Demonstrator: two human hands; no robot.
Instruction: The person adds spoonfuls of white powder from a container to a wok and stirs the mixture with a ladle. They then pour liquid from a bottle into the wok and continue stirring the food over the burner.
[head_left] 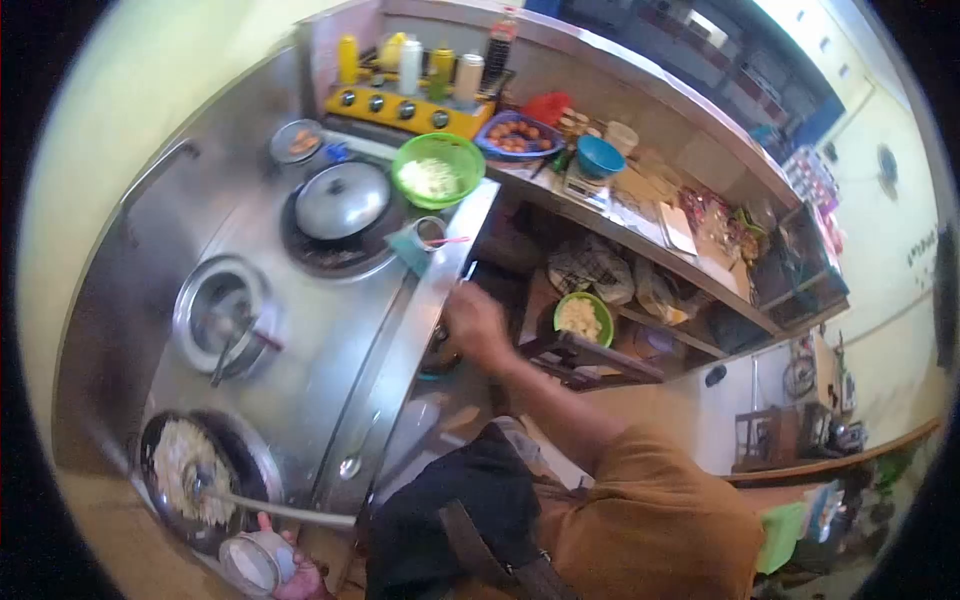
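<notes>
At the lower left, my left hand (305, 580) is closed around a small white tub (252, 566) with pale contents I cannot make out. It is beside a wok (262, 462) that holds pale, noodle-like food (180, 462). A long-handled ladle (290, 511) rests in the food, its handle reaching over the counter edge. My right hand (475, 325) hovers by the counter's front edge, smeared by motion, so its fingers do not show clearly. Close to it are a metal cup (430, 231) with a pink-handled utensil and a teal cloth (408, 250).
On the steel counter (330, 325) are a lidded wok (343, 200), a metal pot (205, 310), a spoon (349, 466) and a green basin (462, 168). Squeeze bottles (411, 68) stand behind. A shelf holds an egg basket (490, 140) and a blue bowl (600, 155); a green bowl (606, 318) sits lower.
</notes>
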